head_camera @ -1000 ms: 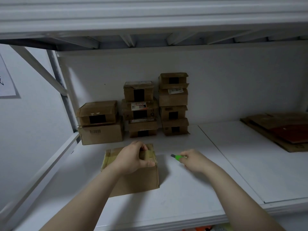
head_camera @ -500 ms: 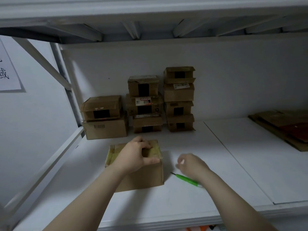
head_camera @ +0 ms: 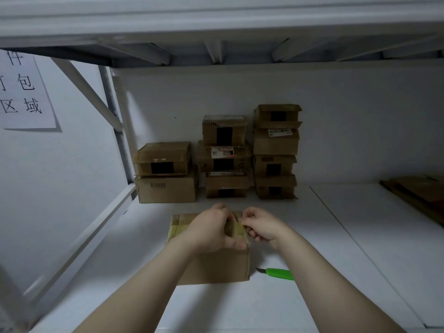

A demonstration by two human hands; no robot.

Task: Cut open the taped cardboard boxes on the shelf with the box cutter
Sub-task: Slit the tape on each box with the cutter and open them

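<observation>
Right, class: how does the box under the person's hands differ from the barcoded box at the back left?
The front box stands alone; the barcoded box sits at the back with another box on it. The left hand grips the front box and the right hand pinches its top edge; the barcoded box is untouched. The front box shows yellowish tape on top; the barcoded box's top is hidden. Both are brown cardboard.

Clasping the brown taped cardboard box (head_camera: 216,267) from above with left hand (head_camera: 211,230), pinching its right edge with right hand (head_camera: 263,228).
</observation>
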